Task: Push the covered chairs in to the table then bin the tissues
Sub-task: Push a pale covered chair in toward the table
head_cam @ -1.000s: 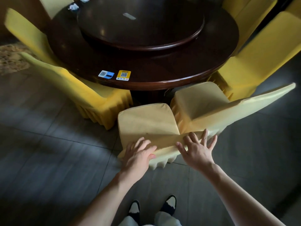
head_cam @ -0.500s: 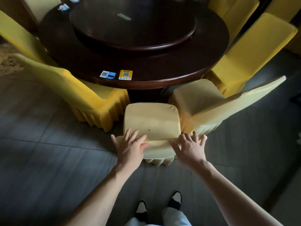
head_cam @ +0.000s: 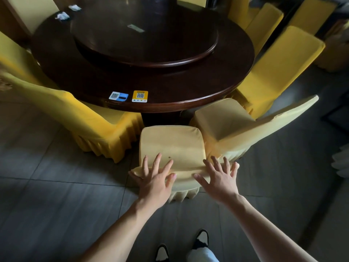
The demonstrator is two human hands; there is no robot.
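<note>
Grey floor tiles (head_cam: pixel 56 195) run under my feet, and on them stands the pale covered chair (head_cam: pixel 172 148), its top edge under my left hand (head_cam: pixel 154 183) and right hand (head_cam: pixel 220 179), both flat with fingers spread, gripping nothing. Beyond its seat I see the round dark wooden table (head_cam: pixel 188 87) ringed by yellow covered chairs (head_cam: pixel 90 118), with crumpled tissues (head_cam: pixel 62 16) on its far left rim.
</note>
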